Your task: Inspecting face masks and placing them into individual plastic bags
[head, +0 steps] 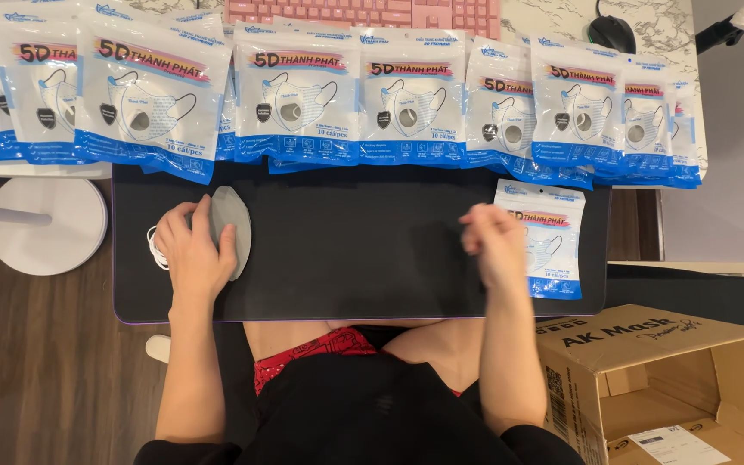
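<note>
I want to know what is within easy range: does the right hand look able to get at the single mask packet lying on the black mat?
Probably yes: the right hand hovers just beside the packet on the black mat, with nothing lying between them.

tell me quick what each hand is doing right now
Left hand: closed on a folded grey fabric face mask.
Right hand: blurred, cannot tell; beside a white and blue plastic mask packet.

Bare forearms, black short-sleeved top, red patterned shorts, no rings or watch visible
</note>
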